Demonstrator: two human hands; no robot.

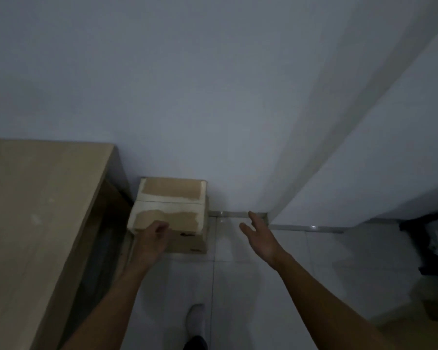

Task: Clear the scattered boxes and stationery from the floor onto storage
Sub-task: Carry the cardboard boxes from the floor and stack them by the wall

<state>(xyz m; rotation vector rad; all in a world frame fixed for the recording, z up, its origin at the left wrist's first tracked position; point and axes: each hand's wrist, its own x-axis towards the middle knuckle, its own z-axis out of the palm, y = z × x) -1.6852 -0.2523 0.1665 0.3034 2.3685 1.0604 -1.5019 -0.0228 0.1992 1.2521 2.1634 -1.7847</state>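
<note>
Nearest us, a foot in a white sock (195, 322) on the pale tiled floor (238, 286), both bare forearms reaching forward. To the left, a light wood table (36, 223) with a dark gap along its side. Our left hand (153, 239) sits at the near left corner of the cardboard box (170, 205), fingers (162, 227) curled over the top edge; we cannot tell how firmly they grip. Our right hand (259, 234) hangs in the air to the right of the box, apart from it, fingers straight and slightly spread, holding nothing. The box is brown cardboard with pale strips where tape or a label was torn off the top, a seam across the middle of the lid, small dark print on the near face, too blurred to read. It stands on the floor, between the table and the wall corner, back against the white wall (213, 97). Far right, dark bag-like stuff (433, 243), unclear in the dim light.
</note>
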